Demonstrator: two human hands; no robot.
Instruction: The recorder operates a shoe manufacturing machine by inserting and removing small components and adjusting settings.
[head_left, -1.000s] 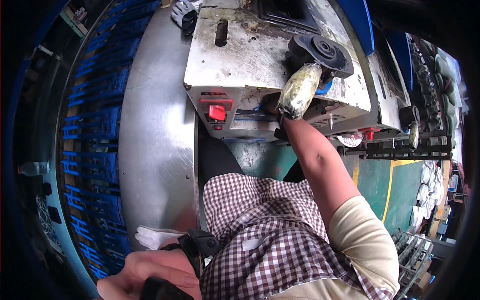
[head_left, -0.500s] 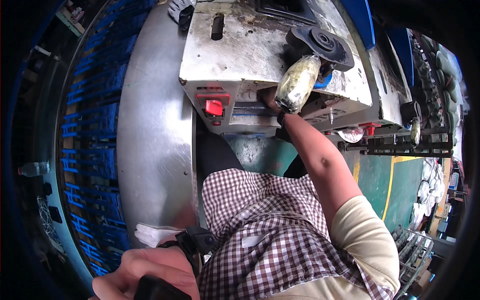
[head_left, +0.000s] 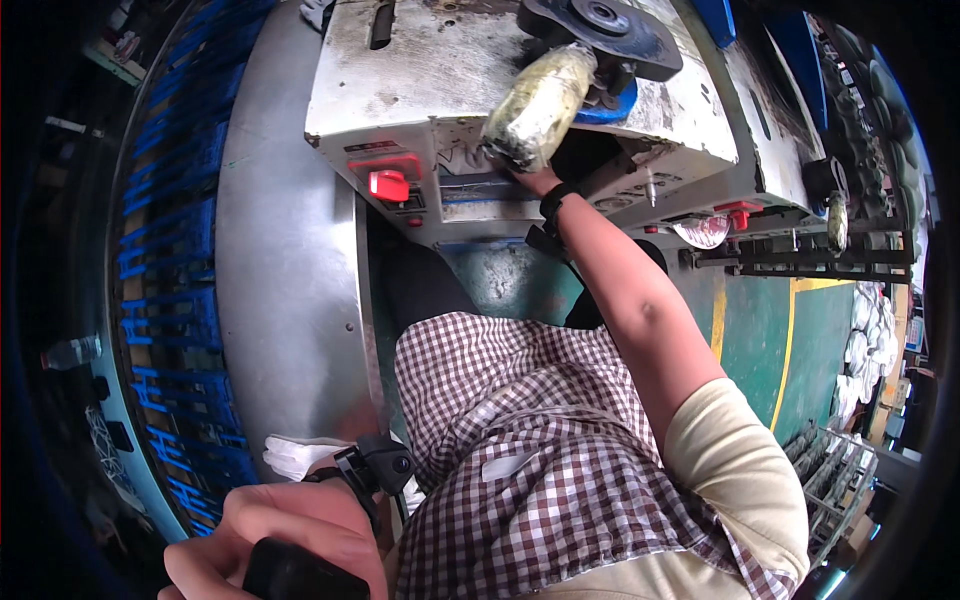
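My right hand (head_left: 538, 181) reaches into the recess at the front of a worn white machine (head_left: 430, 85). Its fingers are mostly hidden behind a thick handle (head_left: 540, 105) wrapped in yellowish, clear film. That handle sticks out from a black metal fitting (head_left: 605, 35) on the machine's top. At the lower left, my left hand (head_left: 290, 525) is raised close to the camera with curled fingers. A smooth black object (head_left: 300, 572), cut off by the lower edge, sits against its fingers; its kind does not show. Both wrists wear black straps.
A bare metal counter (head_left: 285, 240) runs along the left, beside blue plastic racks (head_left: 175, 260). White gloves (head_left: 295, 455) lie near my left wrist. A red switch (head_left: 388, 186) is on the machine's front. Another machine (head_left: 765, 130) stands to the right, above green floor with yellow lines.
The whole view has shifted, so the machine and counter appear further up and left. More of my right hand shows below the wrapped handle. My left hand stays curled by the black object.
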